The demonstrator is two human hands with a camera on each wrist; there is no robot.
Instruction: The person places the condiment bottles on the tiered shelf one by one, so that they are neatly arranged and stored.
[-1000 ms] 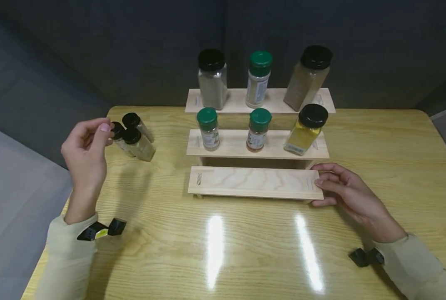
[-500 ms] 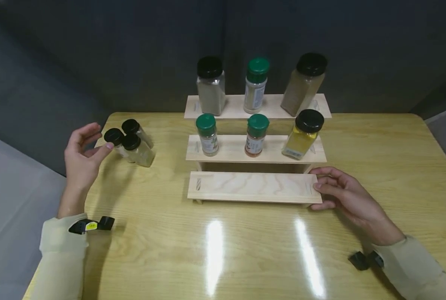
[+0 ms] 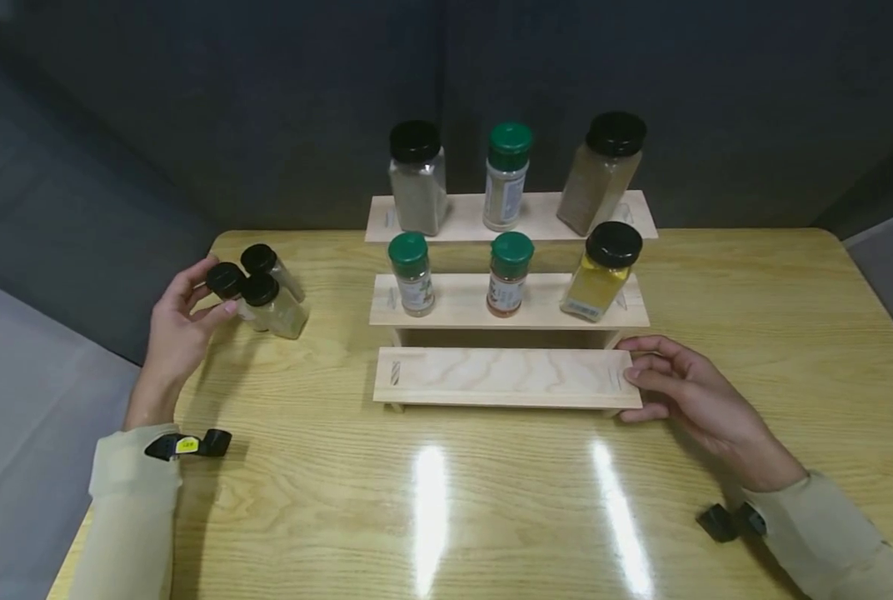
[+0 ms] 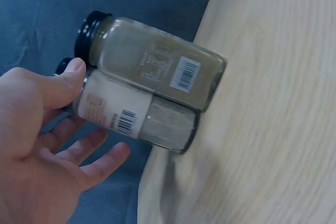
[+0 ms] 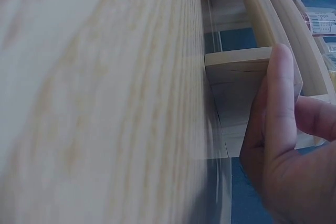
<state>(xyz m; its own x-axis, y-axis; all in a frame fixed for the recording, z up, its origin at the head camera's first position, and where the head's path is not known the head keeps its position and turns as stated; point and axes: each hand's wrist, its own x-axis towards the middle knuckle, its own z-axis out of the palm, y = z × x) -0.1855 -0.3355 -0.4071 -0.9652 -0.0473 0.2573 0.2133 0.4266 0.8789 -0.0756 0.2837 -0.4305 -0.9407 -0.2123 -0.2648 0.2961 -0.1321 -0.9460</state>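
Note:
At the left, three black-lidded spice jars stand close together on the table. My left hand [image 3: 177, 333] is around the leftmost jar [image 3: 225, 280], thumb in front and fingers behind. In the left wrist view the thumb lies near the neck of the jar with a white label [image 4: 115, 103], while the other fingers are spread loosely below it. Another jar [image 4: 157, 64] with greenish-tan contents stands against it. My right hand [image 3: 701, 400] grips the right end of the three-tier wooden spice rack [image 3: 506, 377] at its lowest step, thumb on top.
Green-capped shakers [image 3: 506, 292] and a yellow jar [image 3: 595, 285] stand on the rack's middle step. Its top step bears two large black-lidded jars [image 3: 600, 187] and a green-capped shaker [image 3: 505, 196]. A dark curtain [image 3: 304, 108] hangs behind the wooden table [image 3: 521, 500].
My left hand has come down and to the right, from above the jars to around the leftmost one. The right hand keeps its grip on the rack. The head view has shifted slightly.

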